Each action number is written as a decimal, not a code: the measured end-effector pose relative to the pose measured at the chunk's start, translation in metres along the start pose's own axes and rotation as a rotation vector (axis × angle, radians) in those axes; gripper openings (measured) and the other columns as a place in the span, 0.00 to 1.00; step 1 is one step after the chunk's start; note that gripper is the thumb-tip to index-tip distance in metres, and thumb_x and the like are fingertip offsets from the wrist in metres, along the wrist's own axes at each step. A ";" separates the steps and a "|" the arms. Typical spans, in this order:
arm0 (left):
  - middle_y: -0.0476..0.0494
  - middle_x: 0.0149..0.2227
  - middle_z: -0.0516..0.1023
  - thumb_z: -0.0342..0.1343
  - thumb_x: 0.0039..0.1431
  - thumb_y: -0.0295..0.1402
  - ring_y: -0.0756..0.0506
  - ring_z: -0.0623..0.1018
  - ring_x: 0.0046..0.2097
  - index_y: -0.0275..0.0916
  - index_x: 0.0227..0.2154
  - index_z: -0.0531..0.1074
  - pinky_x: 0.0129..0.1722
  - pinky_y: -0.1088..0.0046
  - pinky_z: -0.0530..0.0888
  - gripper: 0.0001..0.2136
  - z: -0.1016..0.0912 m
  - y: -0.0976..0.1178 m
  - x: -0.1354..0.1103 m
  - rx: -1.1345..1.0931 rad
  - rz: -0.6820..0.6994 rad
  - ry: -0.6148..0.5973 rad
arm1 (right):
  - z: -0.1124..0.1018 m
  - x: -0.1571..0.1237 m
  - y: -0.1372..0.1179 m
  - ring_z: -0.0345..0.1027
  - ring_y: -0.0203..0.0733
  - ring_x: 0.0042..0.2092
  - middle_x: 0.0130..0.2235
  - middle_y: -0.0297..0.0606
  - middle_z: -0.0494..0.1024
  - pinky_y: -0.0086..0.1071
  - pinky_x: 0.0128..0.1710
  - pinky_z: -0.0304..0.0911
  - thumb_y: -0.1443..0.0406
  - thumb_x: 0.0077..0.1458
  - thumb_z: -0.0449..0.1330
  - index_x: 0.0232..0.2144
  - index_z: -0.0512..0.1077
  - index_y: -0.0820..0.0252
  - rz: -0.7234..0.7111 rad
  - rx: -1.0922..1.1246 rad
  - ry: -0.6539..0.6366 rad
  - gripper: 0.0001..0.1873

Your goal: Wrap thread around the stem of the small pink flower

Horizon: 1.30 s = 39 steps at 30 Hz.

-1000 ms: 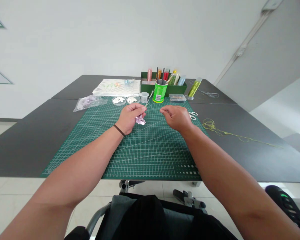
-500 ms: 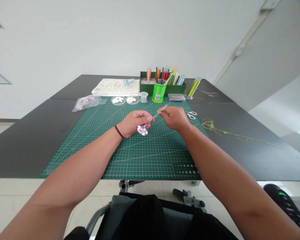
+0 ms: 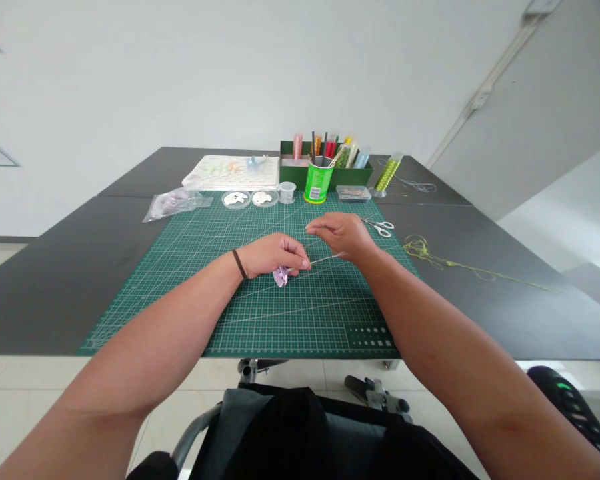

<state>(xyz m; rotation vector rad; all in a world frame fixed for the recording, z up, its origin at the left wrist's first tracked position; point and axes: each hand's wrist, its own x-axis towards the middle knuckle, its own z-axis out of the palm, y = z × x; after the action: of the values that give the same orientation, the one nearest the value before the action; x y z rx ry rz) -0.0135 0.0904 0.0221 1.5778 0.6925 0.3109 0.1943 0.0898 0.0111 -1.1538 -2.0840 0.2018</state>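
Observation:
My left hand (image 3: pixel 275 257) rests low on the green cutting mat (image 3: pixel 300 320) and pinches the base of a small lilac fabric flower (image 3: pixel 281 275). From that flower a thin wire stem (image 3: pixel 320 261) runs right and ends under my right hand (image 3: pixel 343 235). The curled fingers of that right hand hover above the wire, and any fine thread in them is too small to see. A dark band (image 3: pixel 239 264) circles my left wrist.
Along the mat's far edge are a plastic bag of lilac pieces (image 3: pixel 173 205), two clear dishes (image 3: pixel 237 198) and a green cup of tools (image 3: pixel 319 180). Scissors (image 3: pixel 381 227) lie near my right hand. Yellow-green thread (image 3: pixel 420 248) lies on the dark table (image 3: pixel 480 320).
My left hand has moved lower and to the right. The wire has swung flatter, and its end now lies under my right hand rather than between its fingers.

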 end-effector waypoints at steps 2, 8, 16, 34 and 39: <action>0.50 0.19 0.74 0.64 0.47 0.33 0.55 0.71 0.22 0.35 0.26 0.78 0.22 0.80 0.64 0.06 0.000 0.000 0.000 0.041 -0.011 0.005 | -0.001 0.000 0.000 0.74 0.39 0.37 0.34 0.33 0.82 0.34 0.40 0.65 0.61 0.59 0.58 0.32 0.80 0.52 -0.021 -0.017 0.002 0.10; 0.50 0.20 0.75 0.63 0.47 0.33 0.54 0.71 0.22 0.37 0.24 0.77 0.23 0.79 0.65 0.05 -0.001 -0.001 0.000 0.158 -0.038 0.042 | -0.009 -0.002 -0.001 0.71 0.36 0.32 0.30 0.33 0.81 0.31 0.35 0.62 0.59 0.61 0.56 0.32 0.80 0.52 -0.158 -0.126 0.042 0.13; 0.51 0.19 0.74 0.61 0.48 0.29 0.54 0.70 0.21 0.36 0.24 0.76 0.22 0.79 0.66 0.02 0.000 0.000 0.003 0.062 -0.111 0.122 | -0.023 -0.003 -0.008 0.61 0.34 0.26 0.21 0.31 0.71 0.31 0.30 0.55 0.57 0.62 0.56 0.31 0.80 0.53 -0.385 -0.258 0.141 0.15; 0.50 0.23 0.74 0.58 0.53 0.33 0.53 0.70 0.23 0.37 0.27 0.74 0.25 0.76 0.67 0.06 -0.014 -0.009 0.016 0.172 0.244 0.874 | -0.020 -0.004 -0.012 0.67 0.42 0.35 0.32 0.38 0.77 0.36 0.38 0.59 0.59 0.61 0.54 0.34 0.78 0.53 -0.148 -0.269 -0.121 0.13; 0.51 0.23 0.74 0.55 0.57 0.34 0.52 0.72 0.24 0.37 0.29 0.74 0.26 0.76 0.69 0.06 -0.010 -0.003 0.009 0.294 0.336 0.967 | -0.003 -0.005 0.006 0.68 0.50 0.47 0.43 0.46 0.76 0.45 0.48 0.62 0.64 0.57 0.54 0.37 0.76 0.58 0.021 -0.337 -0.152 0.11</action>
<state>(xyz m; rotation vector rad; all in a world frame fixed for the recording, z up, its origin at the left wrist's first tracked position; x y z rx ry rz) -0.0132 0.1037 0.0186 1.7893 1.2390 1.3223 0.2016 0.0887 0.0079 -1.3952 -2.3011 -0.0573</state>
